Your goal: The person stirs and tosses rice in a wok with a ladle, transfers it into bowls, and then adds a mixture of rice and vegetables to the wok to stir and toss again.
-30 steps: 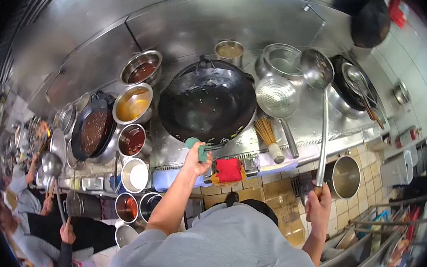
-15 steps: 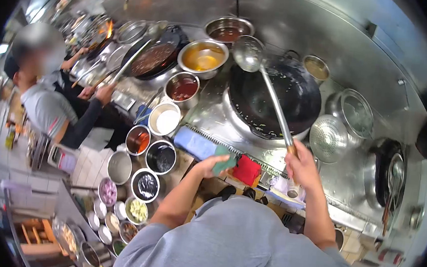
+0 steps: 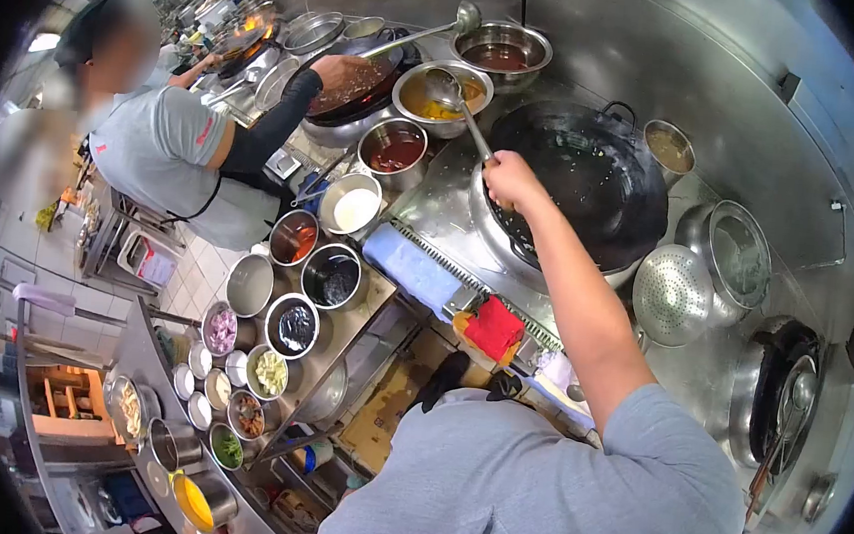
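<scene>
My right hand (image 3: 512,180) is closed round the handle of a long metal ladle (image 3: 473,130). The ladle's bowl is over or in a steel bowl of yellow liquid, probably oil (image 3: 482,98), at the left of a large black wok (image 3: 579,179). Small food bits stick to the wok's inner wall. My right arm crosses in front of the wok's near rim. My left hand is out of sight. A folded blue cloth (image 3: 412,266) and a red cloth (image 3: 492,327) lie along the stove's front edge.
A perforated strainer (image 3: 673,294) rests right of the wok, near a steel pot (image 3: 739,253). Left are pots of red sauce (image 3: 394,151) and white contents (image 3: 355,208), and several ingredient tubs. A co-worker (image 3: 171,136) reaches with another ladle (image 3: 415,38) over the neighbouring wok.
My right hand has moved left and forward, bringing the ladle from above the wok to the yellow-liquid bowl. My left hand, with a green pad, has left the view. The co-worker's ladle reaches farther right.
</scene>
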Tool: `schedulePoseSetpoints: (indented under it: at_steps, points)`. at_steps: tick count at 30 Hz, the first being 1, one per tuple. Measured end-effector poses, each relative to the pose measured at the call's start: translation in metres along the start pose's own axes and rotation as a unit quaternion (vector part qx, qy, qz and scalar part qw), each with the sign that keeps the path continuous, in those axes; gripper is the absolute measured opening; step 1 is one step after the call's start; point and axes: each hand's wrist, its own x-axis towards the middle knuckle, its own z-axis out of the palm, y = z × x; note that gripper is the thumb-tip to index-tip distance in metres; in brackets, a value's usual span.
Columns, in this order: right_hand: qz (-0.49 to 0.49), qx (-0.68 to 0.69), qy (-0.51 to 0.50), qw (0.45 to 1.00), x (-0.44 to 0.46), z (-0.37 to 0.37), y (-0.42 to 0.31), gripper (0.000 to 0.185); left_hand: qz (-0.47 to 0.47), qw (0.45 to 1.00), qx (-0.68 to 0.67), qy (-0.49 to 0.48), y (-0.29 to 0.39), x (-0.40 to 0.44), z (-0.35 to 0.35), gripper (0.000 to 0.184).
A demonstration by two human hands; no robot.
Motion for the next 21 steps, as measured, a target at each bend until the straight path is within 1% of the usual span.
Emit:
schedulePoseSetpoints:
  at_steps: [1, 2, 3, 4, 5, 6, 7, 9, 10, 11, 12, 13, 14, 15, 16, 17, 18, 19, 20, 21]
  points:
    - [0.019, 0.131, -0.035, 0.991, -0.008, -0.005, -0.008, 0.007, 0.006, 1.000, -0.003, 0.001, 0.006, -0.003, 0.003, 0.040]
    - [0.056, 0.271, -0.057, 0.959, -0.017, -0.008, -0.015, 0.005, 0.015, 1.000, -0.005, 0.005, 0.015, -0.001, 0.003, 0.041]
    - [0.090, 0.406, -0.076, 0.906, -0.025, -0.012, -0.018, 0.005, 0.027, 1.000, -0.005, 0.013, 0.027, 0.003, -0.001, 0.041]
    - [0.091, 0.406, -0.071, 0.906, -0.031, -0.017, -0.017, 0.005, 0.041, 0.999, -0.007, 0.022, 0.043, 0.010, -0.007, 0.042]
    - [0.100, 0.533, -0.103, 0.834, -0.039, -0.023, -0.014, 0.006, 0.059, 0.998, -0.010, 0.034, 0.063, 0.021, -0.015, 0.043]
    - [0.104, 0.648, -0.130, 0.743, -0.048, -0.030, -0.011, 0.010, 0.076, 0.996, -0.013, 0.048, 0.083, 0.032, -0.026, 0.043]
    - [0.102, 0.650, -0.119, 0.743, -0.060, -0.037, -0.006, 0.010, 0.091, 0.993, -0.021, 0.075, 0.109, 0.041, -0.037, 0.044]
    - [0.042, 0.774, -0.192, 0.601, -0.091, -0.054, 0.003, 0.014, 0.127, 0.982, -0.057, 0.128, 0.154, 0.066, -0.058, 0.047]
    - [0.026, 0.791, -0.198, 0.579, -0.110, -0.060, 0.007, 0.017, 0.149, 0.973, -0.080, 0.155, 0.176, 0.081, -0.068, 0.049]
    - [0.010, 0.794, -0.188, 0.579, -0.131, -0.063, 0.012, 0.016, 0.173, 0.973, -0.124, 0.088, 0.196, 0.099, -0.080, 0.052]
    - [-0.003, 0.786, -0.158, 0.597, -0.151, -0.063, 0.019, 0.016, 0.195, 0.967, -0.165, 0.019, 0.219, 0.115, -0.094, 0.054]
    - [-0.013, 0.779, -0.127, 0.614, -0.173, -0.060, 0.026, 0.016, 0.218, 0.958, -0.185, 0.013, 0.265, 0.075, -0.108, 0.057]
    - [-0.019, 0.712, -0.045, 0.700, -0.196, -0.053, 0.033, 0.018, 0.240, 0.949, -0.207, 0.006, 0.309, 0.025, -0.120, 0.059]
    - [-0.019, 0.633, 0.038, 0.773, -0.218, -0.043, 0.037, 0.021, 0.288, 0.930, -0.227, -0.040, 0.323, 0.052, -0.120, 0.064]
    - [0.037, 0.524, 0.151, 0.837, -0.239, -0.030, 0.031, 0.025, 0.332, 0.906, -0.248, -0.086, 0.336, 0.078, -0.118, 0.070]
    - [0.078, 0.376, 0.222, 0.896, -0.258, -0.018, 0.024, 0.024, 0.384, 0.903, -0.168, -0.090, 0.358, 0.070, -0.123, 0.074]
    - [0.104, 0.331, 0.236, 0.908, -0.268, -0.017, 0.032, 0.022, 0.433, 0.892, -0.089, -0.093, 0.387, 0.049, -0.129, 0.079]
    - [0.132, 0.283, 0.247, 0.917, -0.280, -0.022, 0.046, 0.020, 0.463, 0.884, -0.004, -0.067, 0.413, 0.013, -0.133, 0.077]
    - [0.106, 0.417, 0.217, 0.876, -0.289, -0.035, 0.060, 0.018, 0.490, 0.867, 0.079, -0.041, 0.435, -0.014, -0.133, 0.075]
    - [0.075, 0.542, 0.183, 0.817, -0.295, -0.045, 0.075, 0.016, 0.523, 0.841, 0.137, -0.032, 0.450, -0.015, -0.124, 0.077]
